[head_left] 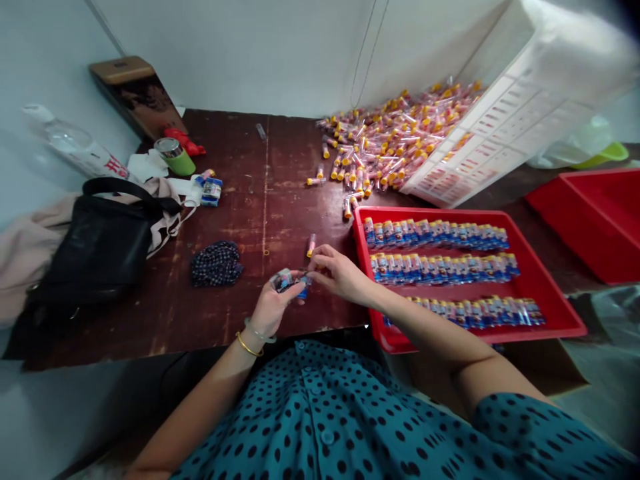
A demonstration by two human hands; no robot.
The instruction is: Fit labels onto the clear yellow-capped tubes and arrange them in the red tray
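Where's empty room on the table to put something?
Bare wood lies mid-table between the green cup and the tube pile, and between the dotted cloth and the near edge. Crowded: red tray, black bag, left hand and right hand pinching a tube.

Your dark wooden table (280, 193), scratched and worn, in a corner of plain white walls (250, 47), pale floor (50, 413) at your left, soft even light.

Hands meet at the midline, fingertips touching. Left hand (270, 308): palm turned up and inward, fingers curled, thumb closed against them. Right hand (341, 273): palm down, fingertips pinched together. Left forearm (200, 407) comes in from lower left, right forearm (435, 333) from lower right. Both bare, elbows bent.
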